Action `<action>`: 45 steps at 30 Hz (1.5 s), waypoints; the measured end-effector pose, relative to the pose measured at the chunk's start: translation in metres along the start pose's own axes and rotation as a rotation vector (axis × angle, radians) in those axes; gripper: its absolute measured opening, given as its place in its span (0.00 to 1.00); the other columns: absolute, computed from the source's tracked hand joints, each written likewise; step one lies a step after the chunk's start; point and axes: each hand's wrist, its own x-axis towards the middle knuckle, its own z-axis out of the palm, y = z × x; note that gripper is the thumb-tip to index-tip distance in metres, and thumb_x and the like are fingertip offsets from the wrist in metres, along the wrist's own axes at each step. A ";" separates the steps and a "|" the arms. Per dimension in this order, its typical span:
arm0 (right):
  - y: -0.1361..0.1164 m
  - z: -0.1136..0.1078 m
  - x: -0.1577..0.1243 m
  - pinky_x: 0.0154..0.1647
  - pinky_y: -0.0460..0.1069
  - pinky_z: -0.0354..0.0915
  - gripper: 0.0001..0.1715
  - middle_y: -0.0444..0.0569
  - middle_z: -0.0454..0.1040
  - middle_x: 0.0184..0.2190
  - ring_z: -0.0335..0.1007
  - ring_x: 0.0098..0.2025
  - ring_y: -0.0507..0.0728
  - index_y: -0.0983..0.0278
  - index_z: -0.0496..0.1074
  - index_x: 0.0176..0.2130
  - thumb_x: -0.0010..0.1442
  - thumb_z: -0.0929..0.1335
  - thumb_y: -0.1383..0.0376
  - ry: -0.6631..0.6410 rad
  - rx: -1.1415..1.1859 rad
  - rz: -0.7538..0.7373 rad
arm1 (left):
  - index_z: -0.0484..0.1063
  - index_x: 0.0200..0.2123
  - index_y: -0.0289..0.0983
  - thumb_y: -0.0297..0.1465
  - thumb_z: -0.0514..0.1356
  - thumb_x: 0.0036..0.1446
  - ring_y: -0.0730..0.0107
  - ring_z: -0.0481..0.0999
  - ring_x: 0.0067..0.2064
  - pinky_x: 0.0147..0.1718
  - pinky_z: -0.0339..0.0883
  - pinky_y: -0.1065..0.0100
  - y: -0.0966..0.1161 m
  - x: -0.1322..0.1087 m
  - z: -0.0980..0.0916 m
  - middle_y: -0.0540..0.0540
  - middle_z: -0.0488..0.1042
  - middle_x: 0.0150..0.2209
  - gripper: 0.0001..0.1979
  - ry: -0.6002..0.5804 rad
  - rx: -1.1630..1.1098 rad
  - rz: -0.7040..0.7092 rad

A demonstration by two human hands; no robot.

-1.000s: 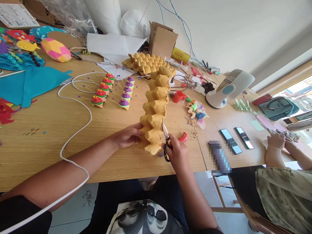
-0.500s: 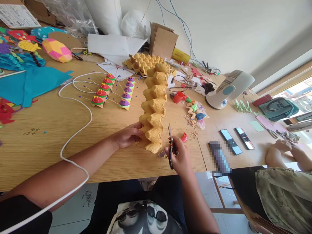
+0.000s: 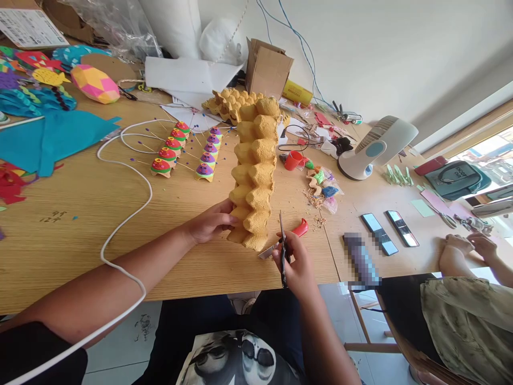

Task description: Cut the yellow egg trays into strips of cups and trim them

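Note:
My left hand (image 3: 210,222) grips the lower left side of a yellow egg carton strip (image 3: 256,176), a long double row of bumps held up above the table. Just to its right, my right hand (image 3: 298,262) is closed on a pair of black-handled scissors (image 3: 284,251), blades pointing up and apart from the carton. Behind the scissors lies a red-handled tool (image 3: 300,228) with a flat blade, partly hidden by my right hand. Left of the carton stand two rows of painted cups, one red and green (image 3: 173,143), one purple (image 3: 208,152), with thin sticks poking out.
More egg carton (image 3: 230,104) lies behind, near a cardboard box (image 3: 268,67). A red cup (image 3: 294,159), clay bags (image 3: 331,191) and a fan (image 3: 377,147) are to the right. A white cable (image 3: 106,235) crosses my left arm. Another person's hands (image 3: 468,243) rest beside two phones (image 3: 380,233).
The egg carton strip has turned slightly, showing more of its right row of bumps. My right hand and the scissors have shifted a little down and right, away from the carton.

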 end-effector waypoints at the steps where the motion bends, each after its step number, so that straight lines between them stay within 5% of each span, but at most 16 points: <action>1: 0.000 0.001 -0.003 0.33 0.48 0.64 0.17 0.42 0.72 0.31 0.68 0.31 0.54 0.60 0.71 0.54 0.66 0.69 0.59 -0.010 0.012 -0.002 | 0.76 0.56 0.42 0.31 0.69 0.53 0.57 0.80 0.51 0.43 0.74 0.65 0.001 0.000 0.001 0.45 0.81 0.51 0.25 0.004 0.019 0.024; 8: -0.003 0.009 -0.017 0.31 0.48 0.62 0.18 0.41 0.71 0.29 0.67 0.29 0.53 0.62 0.72 0.53 0.67 0.70 0.56 -0.017 -0.067 -0.022 | 0.74 0.60 0.41 0.31 0.70 0.55 0.51 0.76 0.60 0.58 0.71 0.56 -0.002 0.001 0.005 0.43 0.80 0.54 0.28 0.017 0.106 0.143; 31: -0.017 0.015 -0.009 0.30 0.49 0.60 0.18 0.46 0.75 0.26 0.70 0.29 0.57 0.64 0.75 0.50 0.73 0.66 0.53 0.140 -0.453 -0.134 | 0.67 0.67 0.41 0.35 0.72 0.56 0.45 0.72 0.67 0.62 0.70 0.52 -0.004 0.000 0.005 0.40 0.75 0.64 0.36 0.035 0.134 0.172; 37: -0.012 0.009 -0.009 0.29 0.48 0.59 0.15 0.44 0.75 0.25 0.69 0.28 0.56 0.61 0.76 0.48 0.71 0.68 0.54 0.129 -0.412 -0.090 | 0.67 0.67 0.44 0.34 0.71 0.58 0.48 0.72 0.66 0.61 0.71 0.53 -0.005 0.002 0.004 0.42 0.76 0.63 0.35 0.018 0.144 0.176; 45: 0.001 -0.001 -0.005 0.30 0.47 0.63 0.14 0.41 0.72 0.30 0.67 0.29 0.53 0.60 0.72 0.49 0.66 0.71 0.56 0.123 -0.055 0.077 | 0.70 0.64 0.45 0.34 0.71 0.57 0.50 0.72 0.66 0.62 0.69 0.53 -0.004 0.000 0.006 0.44 0.74 0.64 0.32 0.001 0.121 0.168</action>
